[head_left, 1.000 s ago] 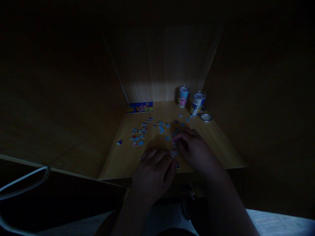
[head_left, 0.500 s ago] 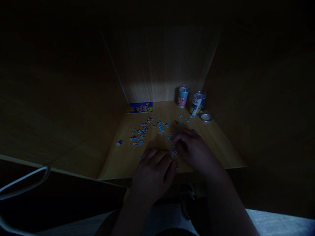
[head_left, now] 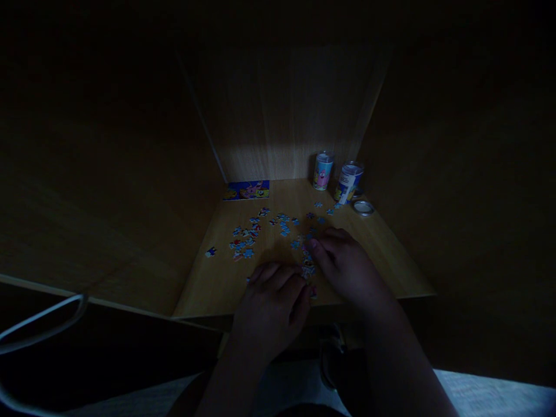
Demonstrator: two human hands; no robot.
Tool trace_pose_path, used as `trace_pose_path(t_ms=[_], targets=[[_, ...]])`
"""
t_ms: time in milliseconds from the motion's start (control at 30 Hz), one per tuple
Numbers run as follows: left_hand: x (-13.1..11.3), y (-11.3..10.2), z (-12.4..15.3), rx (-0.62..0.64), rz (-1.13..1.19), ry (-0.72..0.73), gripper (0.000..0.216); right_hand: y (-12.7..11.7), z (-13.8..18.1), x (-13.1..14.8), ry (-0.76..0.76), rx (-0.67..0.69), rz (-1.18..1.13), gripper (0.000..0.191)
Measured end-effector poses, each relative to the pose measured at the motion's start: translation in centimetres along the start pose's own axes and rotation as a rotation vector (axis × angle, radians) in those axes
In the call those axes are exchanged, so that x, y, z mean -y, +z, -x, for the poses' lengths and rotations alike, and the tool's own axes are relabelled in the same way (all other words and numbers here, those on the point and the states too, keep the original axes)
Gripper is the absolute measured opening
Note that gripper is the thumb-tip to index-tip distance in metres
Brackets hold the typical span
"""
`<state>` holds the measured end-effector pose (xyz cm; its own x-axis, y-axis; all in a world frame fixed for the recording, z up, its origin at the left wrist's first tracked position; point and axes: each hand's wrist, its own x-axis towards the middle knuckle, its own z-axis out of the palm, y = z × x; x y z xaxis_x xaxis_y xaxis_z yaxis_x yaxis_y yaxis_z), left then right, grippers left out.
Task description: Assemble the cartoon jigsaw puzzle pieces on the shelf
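Observation:
My left hand (head_left: 271, 298) rests near the table's front edge with its fingers curled down and closed; whatever lies under the fingertips is hidden. Just right of it are a few joined-looking jigsaw pieces (head_left: 308, 266) and a reddish jigsaw piece (head_left: 313, 292) by the thumb. My right hand (head_left: 341, 255) is closed too, fingers folded and thumb beside the upper part of those pieces. Its fingertips are too dark to show what they hold. Loose blue jigsaw pieces (head_left: 295, 244) lie just left of it.
Many loose jigsaw pieces (head_left: 248, 253) are spread at left. A blue cartoon picture card (head_left: 246, 190) lies at the back left. Two cartoon tins (head_left: 322, 172) (head_left: 348, 182) and a round lid (head_left: 363, 208) stand back right. Wooden panels (head_left: 286, 116) enclose the table.
My right hand has shifted slightly and turned, its thumb now showing beside the pieces. More of the joined-looking pieces shows between the hands. The left hand has barely moved.

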<state>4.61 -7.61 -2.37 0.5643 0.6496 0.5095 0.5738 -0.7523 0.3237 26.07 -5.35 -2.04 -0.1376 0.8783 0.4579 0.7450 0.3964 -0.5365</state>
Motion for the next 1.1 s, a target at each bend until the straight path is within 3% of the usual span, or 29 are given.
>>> trace_pose_path(t_ms=[100, 433, 1100], targets=[[0.01, -0.02, 0.04, 0.006, 0.002, 0.002, 0.007, 0.01, 0.01, 0.03, -0.025, 0.014, 0.005, 0.044], [0.04, -0.11, 0.1, 0.022, 0.002, 0.002, 0.006, 0.09, -0.15, 0.12, -0.073, 0.036, 0.006, 0.035], [0.27, 0.28, 0.25, 0.012, -0.005, -0.008, 0.007, 0.02, -0.1, 0.12, -0.158, 0.109, -0.072, 0.042]])
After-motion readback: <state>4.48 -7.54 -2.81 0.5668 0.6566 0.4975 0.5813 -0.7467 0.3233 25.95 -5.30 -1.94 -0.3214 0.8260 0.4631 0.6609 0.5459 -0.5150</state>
